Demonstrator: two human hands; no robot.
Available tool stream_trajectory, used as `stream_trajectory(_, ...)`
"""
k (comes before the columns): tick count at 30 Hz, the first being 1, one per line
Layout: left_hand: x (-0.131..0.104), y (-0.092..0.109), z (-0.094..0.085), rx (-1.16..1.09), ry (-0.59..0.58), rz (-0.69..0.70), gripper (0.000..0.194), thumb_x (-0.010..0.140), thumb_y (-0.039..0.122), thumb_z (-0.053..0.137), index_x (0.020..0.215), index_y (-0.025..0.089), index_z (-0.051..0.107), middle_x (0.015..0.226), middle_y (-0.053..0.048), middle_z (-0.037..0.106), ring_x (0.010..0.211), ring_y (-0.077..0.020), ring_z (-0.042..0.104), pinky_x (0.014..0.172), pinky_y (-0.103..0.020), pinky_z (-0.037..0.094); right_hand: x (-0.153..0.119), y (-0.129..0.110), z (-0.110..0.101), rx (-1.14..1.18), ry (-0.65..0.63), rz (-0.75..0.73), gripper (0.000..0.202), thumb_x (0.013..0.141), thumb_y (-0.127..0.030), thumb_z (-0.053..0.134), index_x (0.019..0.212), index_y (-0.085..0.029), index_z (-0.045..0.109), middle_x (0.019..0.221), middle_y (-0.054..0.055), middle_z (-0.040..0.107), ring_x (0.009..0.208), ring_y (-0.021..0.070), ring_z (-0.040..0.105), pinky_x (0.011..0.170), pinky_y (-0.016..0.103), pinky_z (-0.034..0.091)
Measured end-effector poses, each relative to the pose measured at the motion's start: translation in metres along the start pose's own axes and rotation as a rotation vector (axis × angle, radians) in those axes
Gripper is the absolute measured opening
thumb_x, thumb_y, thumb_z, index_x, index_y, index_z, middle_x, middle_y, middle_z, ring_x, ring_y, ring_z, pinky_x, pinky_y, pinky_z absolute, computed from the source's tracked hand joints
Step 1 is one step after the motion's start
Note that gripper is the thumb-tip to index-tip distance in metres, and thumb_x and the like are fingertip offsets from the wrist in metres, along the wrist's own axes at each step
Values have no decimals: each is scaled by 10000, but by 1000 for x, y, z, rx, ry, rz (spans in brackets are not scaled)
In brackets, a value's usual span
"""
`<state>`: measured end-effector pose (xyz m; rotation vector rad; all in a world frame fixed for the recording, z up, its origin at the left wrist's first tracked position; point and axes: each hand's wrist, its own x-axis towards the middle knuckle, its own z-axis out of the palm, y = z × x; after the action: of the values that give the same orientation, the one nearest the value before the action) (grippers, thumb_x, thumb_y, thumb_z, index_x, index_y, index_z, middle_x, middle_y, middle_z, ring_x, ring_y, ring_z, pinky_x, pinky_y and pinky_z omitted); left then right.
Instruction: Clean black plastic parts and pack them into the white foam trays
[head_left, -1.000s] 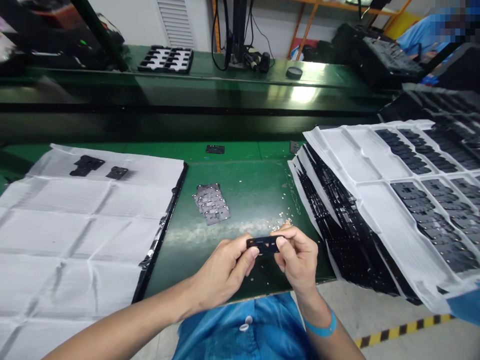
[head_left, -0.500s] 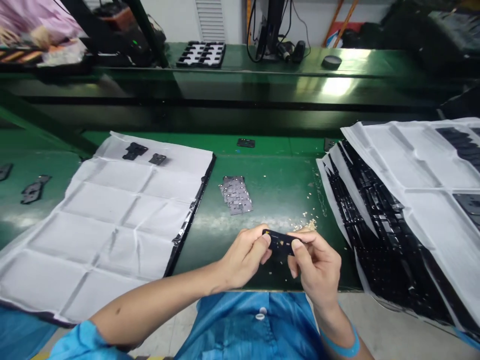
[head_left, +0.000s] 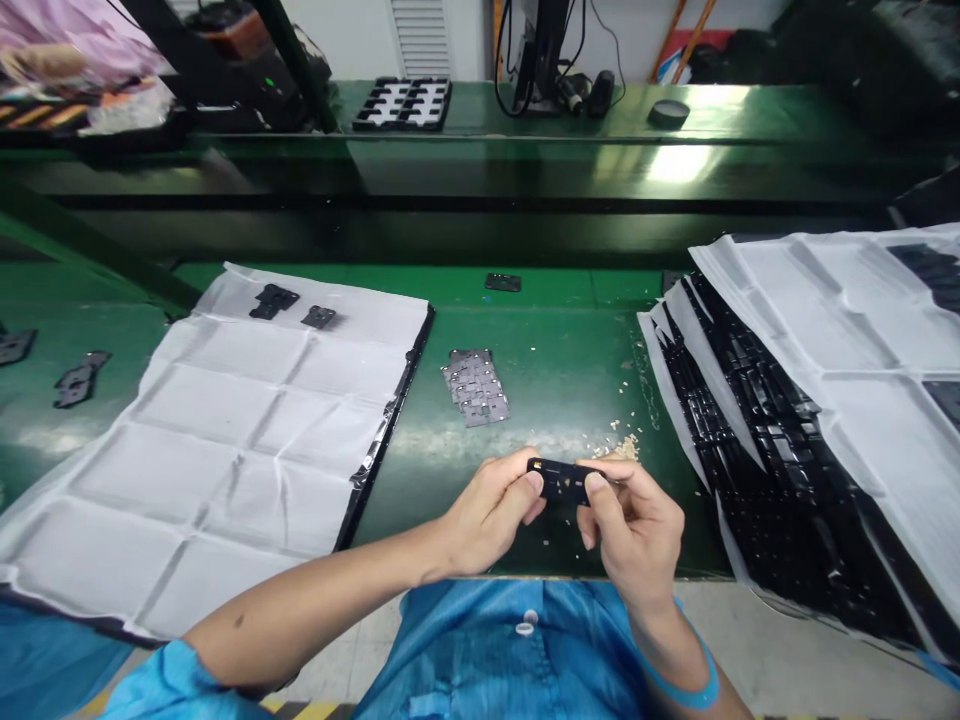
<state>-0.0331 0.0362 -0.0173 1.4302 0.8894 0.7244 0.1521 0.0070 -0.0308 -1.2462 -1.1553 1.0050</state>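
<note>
We saw the black rectangular plate (head_left: 562, 483) between our two hands, above the green surface (head_left: 551, 385). Neither hand was nearer: the left hand (head_left: 491, 512) pinched its left end, the right hand (head_left: 637, 530) its right end. Its long axis ran from side to side, the broad face turned up toward us.

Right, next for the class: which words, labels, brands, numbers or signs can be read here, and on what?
No words, labels, brands or numbers can be read.
Black plate between the left hand and right hand: small light spots; any lettering is too small to read.
Grey plates piled on the green bench: too small to read.
Yellow-and-black tape on the floor: stripes, no readable text.
</note>
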Motion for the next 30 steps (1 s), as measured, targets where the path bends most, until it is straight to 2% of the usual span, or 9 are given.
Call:
stream_trajectory(4, 1, -1, 1, 12, 41, -15, 467, 1131, 428, 340, 755, 191, 484, 635, 41, 495, 552, -102, 436, 597, -257, 354, 0, 0, 1, 11, -14, -5, 110, 1021, -251, 668, 995, -202, 763, 571, -69, 552, 342, 60, 526, 354, 164, 400)
stream_trajectory(8, 1, -3, 3, 19, 80, -25, 482, 1127, 444, 342, 733, 198, 472, 604, 44, 488, 534, -103, 425, 580, -260, 344, -1, 1, 0, -3, -28, -18, 118, 1019, -235, 662, 1014, -202, 775, 710, -28, 627, 369, 53, 539, 351, 176, 410)
stream_trajectory(15, -1, -5, 6, -3, 117, -44, 505, 1114, 474, 349, 702, 204, 461, 578, 41, 494, 514, -105, 408, 555, -264, 324, -7, 4, -3, -11, -81, -58, 163, 1019, -167, 645, 1096, -225, 777, 843, -4, 654, 414, 53, 552, 374, 199, 439)
stream_trajectory(19, -1, -6, 6, -65, 160, -77, 475, 1092, 427, 376, 686, 200, 475, 578, 41, 494, 528, -106, 406, 571, -267, 328, -11, 6, -5, -59, -112, -145, 237, 1007, -111, 628, 1157, -226, 772, 847, 5, 647, 451, 71, 562, 398, 219, 454)
stream_trajectory(24, -2, -11, 13, -186, 252, -207, 408, 1030, 300, 402, 640, 201, 472, 539, 40, 479, 525, -110, 391, 551, -266, 305, -15, 10, -4, -173, -166, -301, 368, 956, -43, 660, 1268, -219, 747, 907, 44, 688, 608, 126, 659, 500, 247, 526)
stream_trajectory(27, -3, -10, 18, -243, 305, -265, 416, 1030, 297, 381, 628, 211, 445, 505, 38, 480, 498, -110, 387, 533, -266, 302, -13, 10, -2, -108, -195, -187, 289, 995, -104, 648, 1242, -214, 748, 848, 23, 669, 520, 99, 621, 455, 230, 491)
stream_trajectory(30, -5, -6, 16, -273, 249, -277, 409, 1052, 347, 379, 673, 214, 456, 526, 33, 525, 486, -108, 416, 520, -259, 317, -8, 6, -2, -1, -177, 20, 161, 1025, -221, 657, 1141, -195, 766, 703, -18, 634, 413, 80, 561, 409, 215, 449)
